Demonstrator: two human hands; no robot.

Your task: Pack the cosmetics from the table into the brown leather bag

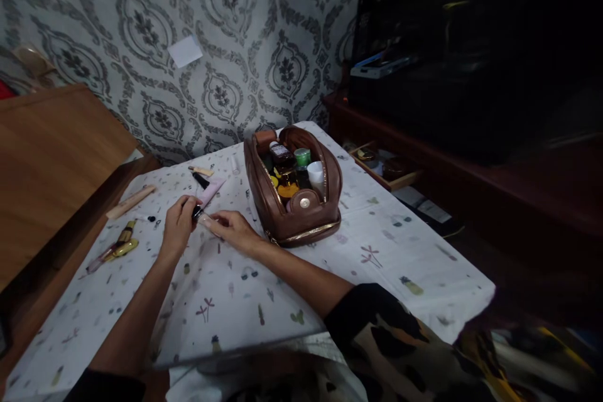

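Both of my hands hold a small bottle with a black cap and a clear, pinkish body (204, 219) above the table. My left hand (176, 226) has its fingers closed at the black cap end, and my right hand (235, 230) pinches the clear end. Just behind them lies a pale pink tube (213, 192), beside a slim black item (200, 181). To the right of my hands stands a brown cosmetic bag (301, 226), unzipped, packed with several bottles and jars. A green-lidded jar (302, 157) and a white container (315, 173) show inside it.
A patterned white cloth covers the table (282, 301). Gold-coloured cosmetic tubes (115, 246) and a long beige item (130, 202) lie at the left. A wooden board (56, 163) rises along the left edge. At the right are an open drawer (405, 179) and a dark screen (471, 75).
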